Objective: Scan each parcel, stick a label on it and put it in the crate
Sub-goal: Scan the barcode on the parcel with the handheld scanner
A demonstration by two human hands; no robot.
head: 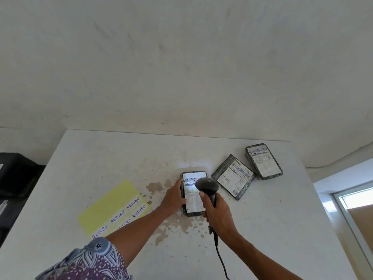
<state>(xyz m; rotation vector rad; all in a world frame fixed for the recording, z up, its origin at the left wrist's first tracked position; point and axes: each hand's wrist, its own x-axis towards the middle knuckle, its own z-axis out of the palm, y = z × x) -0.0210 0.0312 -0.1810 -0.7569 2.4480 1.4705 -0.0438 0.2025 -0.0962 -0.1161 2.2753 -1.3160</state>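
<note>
A dark wrapped parcel (193,205) with a white barcode label lies at the middle of the white table (101,158). My left hand (173,199) grips its left edge. My right hand (218,215) holds a black corded scanner (206,186) right over the parcel, its head above the barcode. Two more parcels lie to the right: one tilted (233,176), one further back (263,161). A yellow sheet (109,207) with handwritten "RETURN" labels lies to the left.
The scanner's cable (221,259) runs down off the table's front edge. A dark object (18,174) stands left of the table. Brown stains mark the table top around the parcel. A window frame (351,209) is at the right.
</note>
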